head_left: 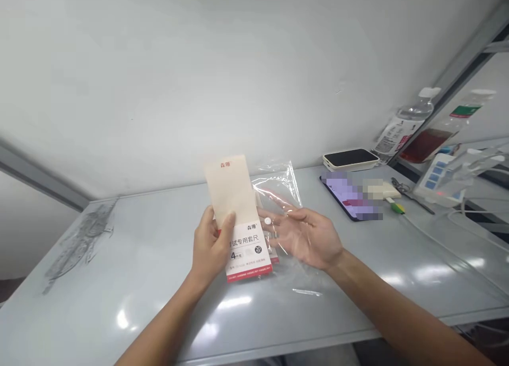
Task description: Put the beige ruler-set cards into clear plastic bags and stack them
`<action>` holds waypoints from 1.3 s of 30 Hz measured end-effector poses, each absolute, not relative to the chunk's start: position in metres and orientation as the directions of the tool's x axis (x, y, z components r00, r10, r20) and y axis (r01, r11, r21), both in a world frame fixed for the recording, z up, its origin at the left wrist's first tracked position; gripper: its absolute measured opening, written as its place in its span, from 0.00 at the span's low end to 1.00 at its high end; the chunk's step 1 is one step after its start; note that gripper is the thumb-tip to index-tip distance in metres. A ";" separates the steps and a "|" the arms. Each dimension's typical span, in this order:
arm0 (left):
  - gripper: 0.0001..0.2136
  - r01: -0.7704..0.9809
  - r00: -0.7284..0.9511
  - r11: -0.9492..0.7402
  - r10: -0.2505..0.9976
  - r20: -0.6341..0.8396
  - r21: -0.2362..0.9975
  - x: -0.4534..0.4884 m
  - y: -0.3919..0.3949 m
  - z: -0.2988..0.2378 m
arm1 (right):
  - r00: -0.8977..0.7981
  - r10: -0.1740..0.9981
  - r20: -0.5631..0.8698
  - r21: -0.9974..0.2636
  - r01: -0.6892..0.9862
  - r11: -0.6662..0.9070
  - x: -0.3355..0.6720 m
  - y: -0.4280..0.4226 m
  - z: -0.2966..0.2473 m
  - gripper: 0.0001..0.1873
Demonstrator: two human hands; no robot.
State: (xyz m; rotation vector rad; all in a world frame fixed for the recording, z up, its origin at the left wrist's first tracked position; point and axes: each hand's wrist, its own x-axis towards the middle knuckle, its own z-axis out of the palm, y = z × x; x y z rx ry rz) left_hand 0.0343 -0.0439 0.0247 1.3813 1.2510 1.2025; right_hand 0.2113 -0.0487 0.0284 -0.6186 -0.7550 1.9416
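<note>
My left hand [210, 246] grips a cream card packet of a ruler set [230, 188], held upright, with a red-edged white label and Chinese print. My right hand [302, 236] is spread open just right of the packet, palm up, holding nothing I can make out. A clear plastic zip bag [276, 183] stands behind the packet and runs down beside my right fingers. A small white disc [268, 221] sits at my right fingertips; I cannot tell what it is.
On the pale grey table [119, 249], a tablet or phone with a blurred screen [350, 196] lies to the right, beside a cream-edged black power bank [350, 159]. Scissors [405, 193], a power strip [437, 177], cables and plastic bottles [405, 124] crowd the far right.
</note>
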 end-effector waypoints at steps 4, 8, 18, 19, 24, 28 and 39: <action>0.11 0.249 -0.074 -0.161 0.980 0.185 0.955 0.031 -0.042 0.025 | -0.447 0.885 -0.134 -0.618 -0.660 -0.427 0.215 -0.047 0.032 0.28; 0.09 0.424 -0.174 -0.228 0.929 0.326 0.877 0.025 -0.039 0.023 | -0.433 0.886 -0.167 -0.615 -0.656 -0.437 0.219 -0.046 0.034 0.28; 0.09 0.390 -0.198 -0.218 0.929 0.312 0.895 0.029 -0.042 0.022 | -0.452 0.872 -0.189 -0.551 -0.686 -0.476 0.217 -0.047 0.033 0.29; 0.09 0.352 -0.190 -0.200 0.941 0.279 0.915 0.031 -0.043 0.022 | -0.457 0.870 -0.188 -0.549 -0.686 -0.478 0.217 -0.047 0.032 0.29; 0.12 0.187 -0.069 -0.094 0.992 0.109 0.978 0.037 -0.046 0.021 | -0.492 0.866 -0.091 -0.520 -0.718 -0.463 0.211 -0.049 0.029 0.28; 0.16 0.092 0.002 -0.051 0.999 0.051 0.994 0.038 -0.047 0.020 | -0.468 0.882 -0.061 -0.540 -0.727 -0.424 0.208 -0.050 0.028 0.29; 0.20 0.032 0.210 0.047 0.976 -0.053 0.998 0.033 -0.042 0.018 | -0.400 0.914 -0.071 -0.600 -0.714 -0.359 0.211 -0.046 0.027 0.30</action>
